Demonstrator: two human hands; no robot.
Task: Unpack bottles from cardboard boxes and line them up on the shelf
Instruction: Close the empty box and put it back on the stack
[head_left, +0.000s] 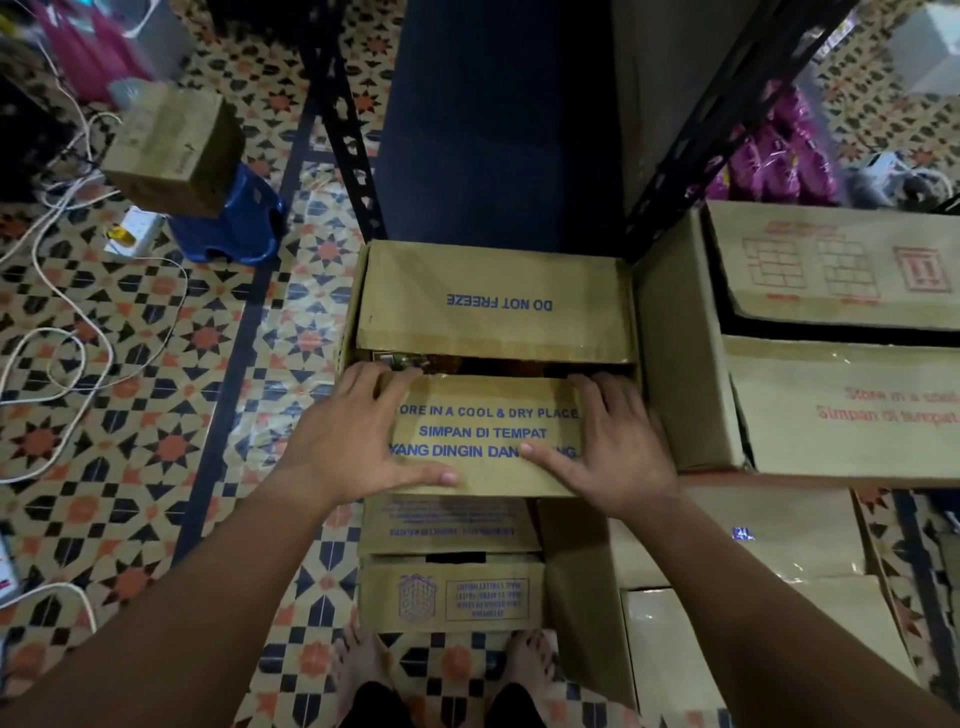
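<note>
Right now, both hands flat on the near flap (485, 436) of a cardboard box (493, 364). Left hand (358, 436) spread wide on the left side of the flap, fingers straight, tips at the flap's far edge, thumb lying along the near edge. Right hand (608, 447) spread the same way on the right side, thumb pointing in over the blue words. Nothing gripped by either hand, only pressing on the flap. Far flap (493, 301) with "DO NOT FREEZE" printed on it, lying nearly shut. Dark gap between the two flaps, with a bit of a bottle (402, 360) peeking out by the left fingertips; too dark to tell more. Box sitting on top of another box (449, 587), close in front of a black metal shelf (353, 150). More boxes (831, 338) stacked to the right, touching the first one. Two bare feet (358, 660) on the patterned tile floor (156, 441) below. Off to the left, a small brown box (176, 150) on a blue stool (234, 218), a white power strip (132, 231) and white cables (67, 332) on the floor.
</note>
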